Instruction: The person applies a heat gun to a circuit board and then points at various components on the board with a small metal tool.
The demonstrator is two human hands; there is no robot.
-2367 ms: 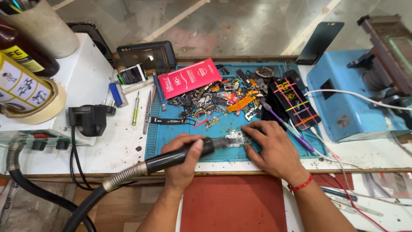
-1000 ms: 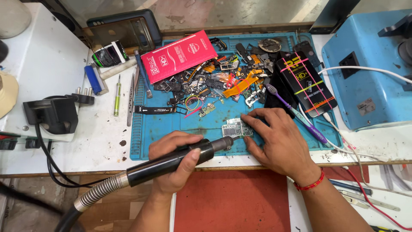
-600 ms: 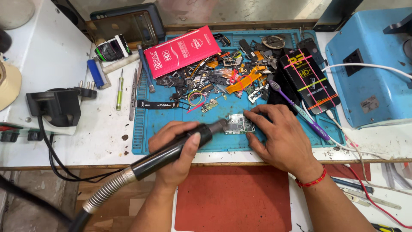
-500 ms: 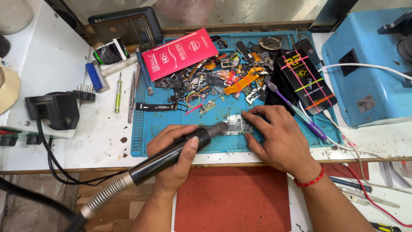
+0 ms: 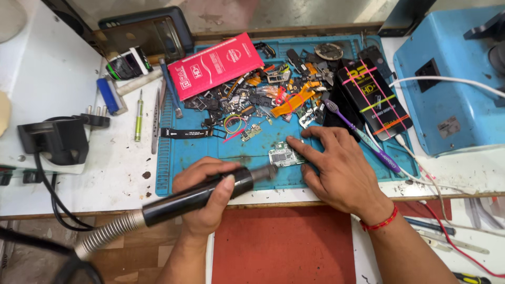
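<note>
While under two hands: one circuit board [image 5: 283,156], one hot-air wand [image 5: 202,193].

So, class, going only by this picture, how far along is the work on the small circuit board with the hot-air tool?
Looks done: the small circuit board lies bare on the blue mat, apart from the pile of loose parts. In hand: the left hand grips the hot-air tool, nozzle at the board's edge, while the right hand steadies the board with its fingers. Left: the board has no casing around it; whether any part has come loose cannot be seen.
</note>
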